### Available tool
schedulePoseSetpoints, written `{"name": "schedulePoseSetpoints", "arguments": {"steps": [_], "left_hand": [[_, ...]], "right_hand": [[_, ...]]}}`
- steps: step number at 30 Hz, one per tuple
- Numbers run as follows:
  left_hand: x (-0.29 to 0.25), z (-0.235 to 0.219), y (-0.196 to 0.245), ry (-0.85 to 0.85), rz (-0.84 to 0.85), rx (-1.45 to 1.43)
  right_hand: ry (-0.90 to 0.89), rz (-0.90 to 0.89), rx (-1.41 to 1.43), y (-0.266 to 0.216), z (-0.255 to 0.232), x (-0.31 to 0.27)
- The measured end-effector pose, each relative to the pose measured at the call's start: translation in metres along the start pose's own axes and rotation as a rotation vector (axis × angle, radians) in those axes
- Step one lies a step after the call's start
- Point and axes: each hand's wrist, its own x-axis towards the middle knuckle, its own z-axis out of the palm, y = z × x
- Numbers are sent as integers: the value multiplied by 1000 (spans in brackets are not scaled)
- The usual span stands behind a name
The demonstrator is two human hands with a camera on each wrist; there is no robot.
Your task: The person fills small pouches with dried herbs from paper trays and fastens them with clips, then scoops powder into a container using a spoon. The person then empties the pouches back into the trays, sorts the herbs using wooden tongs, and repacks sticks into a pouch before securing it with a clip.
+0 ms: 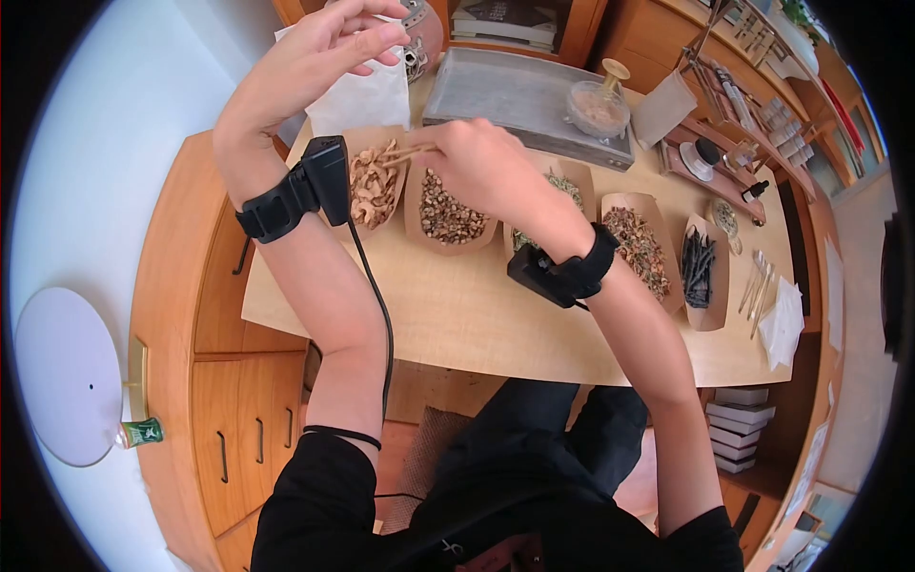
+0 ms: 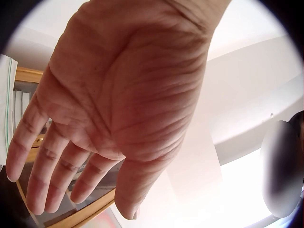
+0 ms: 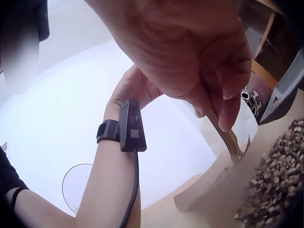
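My right hand (image 1: pixel 481 164) pinches a pair of wooden tweezers (image 3: pixel 224 133). Their tips reach over a brown paper tray of dried, curled slices (image 1: pixel 372 189) at the left of the table. Under the right hand is a second paper tray, full of small chopped dried pieces (image 1: pixel 448 212). Raised at the upper left is my left hand (image 1: pixel 310 69), its fingers loosely extended and holding nothing. In the left wrist view its palm (image 2: pixel 114 95) faces the camera. Below that hand stands a white paper bag (image 1: pixel 362 100), partly hidden.
More paper trays run to the right, holding green herbs (image 1: pixel 567 191), a reddish-brown mix (image 1: pixel 637 246) and dark sticks (image 1: pixel 699 269). Behind them lie a grey stone tray (image 1: pixel 505 95) and a glass bowl (image 1: pixel 599 112). Thin metal tools (image 1: pixel 758 284) and a white cloth (image 1: pixel 782 324) lie at the right.
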Motion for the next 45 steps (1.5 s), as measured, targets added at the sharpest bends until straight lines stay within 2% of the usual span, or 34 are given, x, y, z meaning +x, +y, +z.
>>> {"name": "schedulePoseSetpoints", "arguments": {"steps": [4, 6, 18, 22, 30, 34, 36, 37, 39, 42, 45], "left_hand": [[0, 2, 1, 15, 17, -19], [1, 2, 0, 0, 6, -42], [0, 3, 1, 23, 9, -61], [0, 3, 1, 21, 17, -53], [-1, 0, 3, 19, -5, -73], [-2, 0, 1, 47, 27, -39], [-2, 0, 2, 46, 8, -50], [-2, 1, 3, 46, 12, -47], [-3, 2, 4, 52, 17, -58], [-5, 1, 6, 59, 3, -68], [-5, 0, 4, 68, -13, -81]], "right_hand": [[-15, -44, 82, -3, 2, 0], [73, -108, 151, -2, 9, 2], [143, -84, 57, 3, 14, -1], [201, -136, 93, -3, 6, -6], [170, -139, -16, -5, -2, -11], [171, -110, 20, -10, -8, -16], [181, -223, 43, -13, -1, -18], [185, -223, 41, -14, 2, -18], [95, -129, 19, -15, 6, -19], [166, -113, 71, -15, 0, -19], [107, -112, 43, -12, 0, -21]]}}
